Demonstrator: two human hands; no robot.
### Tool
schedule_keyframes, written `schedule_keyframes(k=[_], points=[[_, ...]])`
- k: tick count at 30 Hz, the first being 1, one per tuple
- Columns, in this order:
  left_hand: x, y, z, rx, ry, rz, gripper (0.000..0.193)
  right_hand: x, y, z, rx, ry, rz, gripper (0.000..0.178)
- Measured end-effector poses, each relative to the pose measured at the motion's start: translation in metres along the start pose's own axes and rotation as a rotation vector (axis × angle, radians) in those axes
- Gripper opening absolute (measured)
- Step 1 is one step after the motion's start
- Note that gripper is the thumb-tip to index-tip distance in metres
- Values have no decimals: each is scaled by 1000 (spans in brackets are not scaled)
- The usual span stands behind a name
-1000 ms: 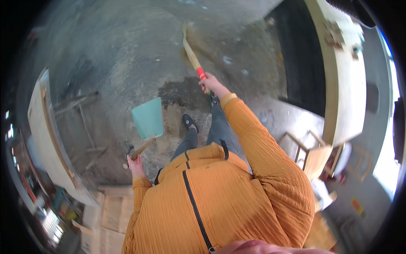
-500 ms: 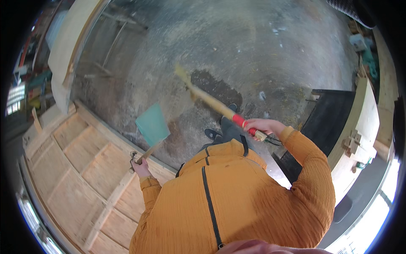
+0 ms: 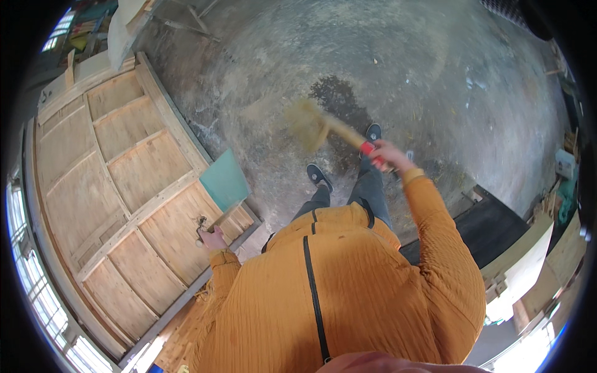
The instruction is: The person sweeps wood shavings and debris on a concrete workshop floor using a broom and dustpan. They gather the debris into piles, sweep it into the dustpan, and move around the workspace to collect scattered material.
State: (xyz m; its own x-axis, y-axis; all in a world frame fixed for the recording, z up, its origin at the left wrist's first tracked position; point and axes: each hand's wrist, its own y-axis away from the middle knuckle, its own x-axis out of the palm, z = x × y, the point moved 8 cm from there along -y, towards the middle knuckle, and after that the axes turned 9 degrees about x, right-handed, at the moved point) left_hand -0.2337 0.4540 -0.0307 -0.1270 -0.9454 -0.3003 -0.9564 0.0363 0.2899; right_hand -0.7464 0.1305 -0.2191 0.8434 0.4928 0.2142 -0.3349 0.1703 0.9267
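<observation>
My right hand is closed around the red-banded handle of a hand broom. Its straw head, smeared by motion, points to the left over the concrete floor. Whether the bristles touch the floor I cannot tell. On the left, my left hand grips the wooden handle of a dustpan. The dustpan has a flat green pan, held up beside the edge of a framed wooden panel. Part of its handle is hidden behind my fingers.
A dark wet patch marks the concrete floor ahead of my shoes. To the right lies a black board, with pale wooden pieces beside it. Timber legs stand at the far left.
My right hand has moved forward with the broom, and the broom head has shifted right. The view has turned, showing more of the wooden panel. Both hands keep their holds.
</observation>
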Motion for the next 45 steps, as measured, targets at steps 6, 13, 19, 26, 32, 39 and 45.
schedule_keyframes(k=[6,13,19,26,32,39,45], points=[[24,80,-5,131,-1743,156,29,-210,17,122,-210,104,-598,38],[27,133,50,-84,-1989,637,37,-100,20,159,-334,10,-596,66],[-4,167,105,-624,-415,-322,34,65,39,153,-72,85,217,66],[14,144,113,-779,201,-636,41,195,-73,166,-103,634,341,61],[8,80,109,-910,181,-532,48,36,-98,234,-75,288,-121,57],[36,-32,81,-409,80,-698,45,0,-72,350,-350,-64,-656,55],[62,-75,66,-187,157,-640,36,182,-71,311,-137,131,3,64]])
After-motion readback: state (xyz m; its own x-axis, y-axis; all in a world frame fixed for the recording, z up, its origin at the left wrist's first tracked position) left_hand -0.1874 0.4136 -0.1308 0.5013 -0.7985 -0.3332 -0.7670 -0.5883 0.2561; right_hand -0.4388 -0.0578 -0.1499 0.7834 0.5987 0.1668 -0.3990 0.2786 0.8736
